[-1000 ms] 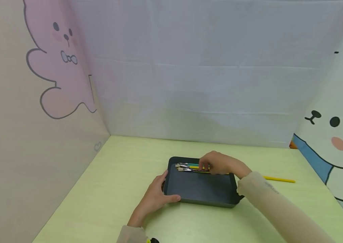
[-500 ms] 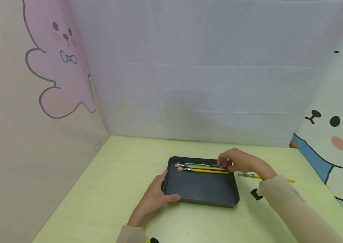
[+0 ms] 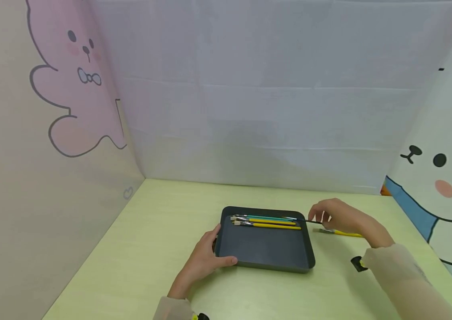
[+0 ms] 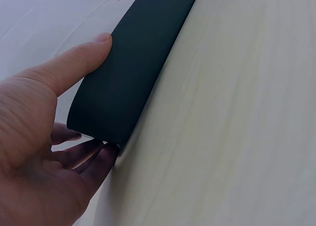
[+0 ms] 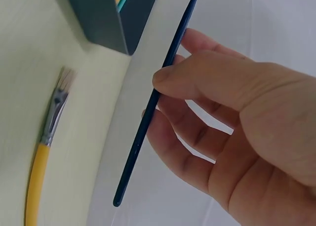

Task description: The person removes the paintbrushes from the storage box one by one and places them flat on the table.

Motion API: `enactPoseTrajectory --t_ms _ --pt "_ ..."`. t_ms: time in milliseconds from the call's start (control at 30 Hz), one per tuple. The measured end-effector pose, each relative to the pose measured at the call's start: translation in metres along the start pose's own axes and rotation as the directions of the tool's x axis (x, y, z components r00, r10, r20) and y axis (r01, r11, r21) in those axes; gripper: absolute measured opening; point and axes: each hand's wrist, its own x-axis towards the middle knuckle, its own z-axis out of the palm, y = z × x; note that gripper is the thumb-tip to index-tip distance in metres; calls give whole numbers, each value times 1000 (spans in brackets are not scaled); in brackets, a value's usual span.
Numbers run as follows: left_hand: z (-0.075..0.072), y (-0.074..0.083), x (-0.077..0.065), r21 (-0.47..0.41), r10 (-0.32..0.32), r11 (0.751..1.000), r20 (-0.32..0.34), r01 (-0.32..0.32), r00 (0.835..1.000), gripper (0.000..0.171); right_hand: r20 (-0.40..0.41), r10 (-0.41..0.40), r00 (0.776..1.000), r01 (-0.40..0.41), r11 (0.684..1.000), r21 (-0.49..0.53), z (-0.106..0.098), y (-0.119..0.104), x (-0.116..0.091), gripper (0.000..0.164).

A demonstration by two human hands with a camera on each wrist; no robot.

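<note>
Head view is showing a shallow, rectangular, dark grey tray (image 3: 266,249) sitting on the pale yellow-green table (image 3: 130,266), with yellow-handled paintbrushes (image 3: 276,226) and a teal-handled paintbrush (image 3: 266,217) lying along its far edge. The left hand (image 3: 202,257) is curling round the tray's near left corner, thumb against the near wall. Past the tray's right edge, the right hand (image 3: 342,218) is pinching a slim, dark blue-handled paintbrush (image 5: 137,148) between thumb and fingers, its brush end reaching over the far right corner. Another yellow-handled, silver-ferruled paintbrush (image 5: 38,171) is lying on the table, beside the tray's right edge.
</note>
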Motion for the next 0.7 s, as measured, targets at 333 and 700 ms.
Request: enactPoseTrajectory --t_ms 333,700 --pt "2 0 0 0 -7 1000 -7 7 1000 120 -50 43 998 -43 999 -3 3 20 -34 34" --pt "3 1 -1 -2 -14 1000 -4 14 1000 120 -95 102 990 -97 994 55 20 47 -62 36"
